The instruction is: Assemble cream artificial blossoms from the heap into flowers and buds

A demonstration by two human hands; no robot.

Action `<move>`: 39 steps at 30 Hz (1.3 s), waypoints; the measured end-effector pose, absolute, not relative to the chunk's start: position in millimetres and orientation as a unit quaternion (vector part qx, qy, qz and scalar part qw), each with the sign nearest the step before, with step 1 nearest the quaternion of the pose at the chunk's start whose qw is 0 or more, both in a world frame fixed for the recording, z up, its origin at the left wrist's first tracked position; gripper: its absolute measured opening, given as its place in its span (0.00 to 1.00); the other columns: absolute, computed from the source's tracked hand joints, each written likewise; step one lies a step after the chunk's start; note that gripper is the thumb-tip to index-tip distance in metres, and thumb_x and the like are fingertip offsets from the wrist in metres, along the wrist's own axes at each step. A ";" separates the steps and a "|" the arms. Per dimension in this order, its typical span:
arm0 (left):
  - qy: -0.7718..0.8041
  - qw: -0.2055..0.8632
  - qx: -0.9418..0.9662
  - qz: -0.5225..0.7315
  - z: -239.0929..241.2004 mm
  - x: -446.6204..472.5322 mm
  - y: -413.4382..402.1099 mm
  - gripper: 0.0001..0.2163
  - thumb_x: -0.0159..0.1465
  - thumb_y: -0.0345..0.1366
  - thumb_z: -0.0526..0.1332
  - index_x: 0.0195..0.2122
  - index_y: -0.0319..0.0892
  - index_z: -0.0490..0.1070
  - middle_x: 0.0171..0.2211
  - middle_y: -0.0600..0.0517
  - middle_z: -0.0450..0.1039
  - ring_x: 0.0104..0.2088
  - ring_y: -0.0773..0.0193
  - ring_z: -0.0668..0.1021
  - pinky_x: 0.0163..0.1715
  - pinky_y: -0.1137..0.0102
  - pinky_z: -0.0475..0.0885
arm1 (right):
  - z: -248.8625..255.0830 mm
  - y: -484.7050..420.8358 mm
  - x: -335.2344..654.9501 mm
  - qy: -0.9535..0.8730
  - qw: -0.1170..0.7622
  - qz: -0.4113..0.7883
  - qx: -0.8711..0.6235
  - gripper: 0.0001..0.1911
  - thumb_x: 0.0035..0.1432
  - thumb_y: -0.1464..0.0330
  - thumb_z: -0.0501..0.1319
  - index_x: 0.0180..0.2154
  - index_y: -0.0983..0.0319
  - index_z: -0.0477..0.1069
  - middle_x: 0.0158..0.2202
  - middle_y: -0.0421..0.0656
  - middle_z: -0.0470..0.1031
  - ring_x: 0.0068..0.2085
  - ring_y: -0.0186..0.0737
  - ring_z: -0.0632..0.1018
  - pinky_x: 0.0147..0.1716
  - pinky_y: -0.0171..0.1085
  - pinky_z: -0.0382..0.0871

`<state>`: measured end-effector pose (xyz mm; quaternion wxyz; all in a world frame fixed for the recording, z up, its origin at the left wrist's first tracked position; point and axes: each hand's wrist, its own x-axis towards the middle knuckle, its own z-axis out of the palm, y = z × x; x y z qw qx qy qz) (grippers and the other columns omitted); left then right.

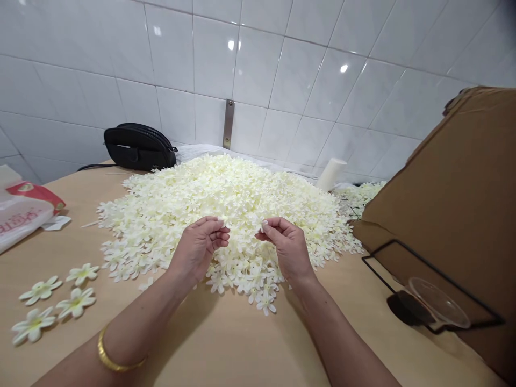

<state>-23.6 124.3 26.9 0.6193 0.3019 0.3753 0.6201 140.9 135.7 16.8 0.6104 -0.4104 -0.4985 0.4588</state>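
Curling fingers toward thumbs with left hand (196, 244) and right hand (289, 244), near each other over front of white flower pile (226, 188); cannot tell if fully closed or gripping a blossom. Find pile heaped on table (242, 355), long axis running left to right, with blossoms pointing mixed ways. Note four larger flowers (76, 303) at left, face up.

black pouch (139, 150) near tiled wall (310, 70) | plastic bag (24, 223) left | brown panel (451, 193), seemingly cardboard
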 end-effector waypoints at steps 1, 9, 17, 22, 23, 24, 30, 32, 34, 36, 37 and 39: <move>0.375 0.620 0.303 0.620 26.4 -23.7 124.2 0.05 0.47 0.26 0.63 0.24 0.36 0.66 0.19 0.53 0.70 0.19 0.72 0.71 0.20 0.78 0.67 | 16.0 135.7 141.1 -0.508 0.615 0.438 -0.415 0.06 0.44 0.68 0.63 0.24 0.64 0.69 0.22 0.36 0.69 0.25 0.31 0.72 0.32 0.35 0.69; 0.330 0.720 0.406 0.457 27.9 -16.1 113.5 0.03 0.46 0.25 0.61 0.21 0.37 0.67 0.15 0.54 0.69 0.14 0.73 0.69 0.14 0.79 0.63 | 5.3 138.7 142.8 -0.678 0.563 0.092 -0.463 0.06 0.53 0.73 0.54 0.29 0.62 0.69 0.28 0.41 0.70 0.32 0.36 0.71 0.34 0.36 0.65; 0.329 0.766 0.478 0.276 20.5 -5.8 102.4 0.02 0.43 0.27 0.60 0.20 0.37 0.69 0.14 0.53 0.70 0.13 0.70 0.70 0.12 0.77 0.64 | -5.3 143.1 136.3 -0.803 0.415 -0.039 -0.427 0.13 0.50 0.78 0.52 0.34 0.61 0.72 0.32 0.45 0.70 0.37 0.42 0.68 0.38 0.42 0.62; 0.337 0.756 0.427 0.363 17.3 -7.7 109.8 0.02 0.46 0.26 0.60 0.21 0.37 0.67 0.15 0.53 0.70 0.13 0.72 0.69 0.13 0.79 0.63 | 7.9 136.2 141.4 -0.721 0.525 0.116 -0.436 0.12 0.54 0.75 0.51 0.38 0.62 0.70 0.34 0.44 0.72 0.38 0.40 0.71 0.39 0.40 0.65; 0.338 0.752 0.402 0.398 16.9 -8.9 112.2 0.03 0.48 0.26 0.60 0.21 0.37 0.67 0.16 0.52 0.70 0.14 0.73 0.69 0.13 0.79 0.63 | 10.7 134.4 142.0 -0.700 0.541 0.155 -0.440 0.11 0.55 0.73 0.51 0.38 0.62 0.70 0.34 0.44 0.72 0.38 0.39 0.72 0.39 0.39 0.66; 0.340 0.746 0.375 0.433 16.6 -10.3 114.6 0.03 0.49 0.26 0.61 0.22 0.37 0.66 0.17 0.52 0.71 0.15 0.73 0.70 0.14 0.79 0.64 | 13.2 132.6 142.1 -0.683 0.549 0.193 -0.441 0.10 0.55 0.71 0.52 0.39 0.62 0.69 0.34 0.44 0.73 0.37 0.39 0.73 0.38 0.39 0.66; 0.329 0.729 0.310 0.513 16.1 -15.2 122.4 0.02 0.52 0.24 0.60 0.25 0.35 0.69 0.19 0.50 0.71 0.19 0.72 0.72 0.19 0.79 0.67 | 19.9 123.0 134.5 -0.722 0.513 0.252 -0.390 0.07 0.52 0.68 0.58 0.34 0.62 0.71 0.30 0.42 0.72 0.33 0.36 0.73 0.35 0.35 0.66; 0.318 0.731 0.318 0.512 15.9 -14.5 122.0 0.01 0.52 0.24 0.61 0.25 0.34 0.70 0.20 0.50 0.72 0.19 0.72 0.72 0.19 0.79 0.67 | 19.9 121.4 132.1 -0.731 0.506 0.239 -0.390 0.05 0.53 0.70 0.57 0.31 0.62 0.72 0.29 0.41 0.72 0.32 0.35 0.72 0.34 0.35 0.66; 0.307 0.734 0.327 0.511 15.6 -13.6 121.5 0.01 0.52 0.25 0.62 0.25 0.34 0.70 0.20 0.49 0.72 0.20 0.72 0.72 0.20 0.79 0.68 | 19.2 121.1 131.0 -0.723 0.509 0.240 -0.401 0.06 0.54 0.70 0.56 0.30 0.62 0.72 0.29 0.41 0.72 0.32 0.35 0.72 0.34 0.34 0.66; 0.296 0.733 0.334 0.513 15.3 -13.2 121.2 0.01 0.51 0.26 0.63 0.25 0.34 0.71 0.21 0.49 0.72 0.20 0.72 0.73 0.20 0.79 0.68 | 18.3 121.3 130.8 -0.714 0.511 0.246 -0.410 0.06 0.54 0.70 0.56 0.30 0.62 0.72 0.29 0.41 0.73 0.31 0.35 0.73 0.33 0.34 0.66; 0.292 0.732 0.336 0.515 15.2 -13.2 121.2 0.02 0.51 0.26 0.63 0.25 0.34 0.71 0.21 0.49 0.72 0.20 0.72 0.73 0.21 0.79 0.68 | 17.9 121.3 130.8 -0.711 0.511 0.251 -0.413 0.06 0.53 0.69 0.56 0.30 0.62 0.72 0.29 0.41 0.73 0.31 0.35 0.73 0.33 0.34 0.66; 0.288 0.731 0.340 0.516 15.2 -13.4 121.2 0.02 0.50 0.26 0.63 0.26 0.35 0.71 0.21 0.50 0.72 0.21 0.72 0.73 0.21 0.79 0.68 | 17.5 121.2 130.9 -0.710 0.507 0.256 -0.416 0.07 0.54 0.69 0.56 0.29 0.63 0.71 0.27 0.41 0.72 0.30 0.35 0.72 0.31 0.34 0.66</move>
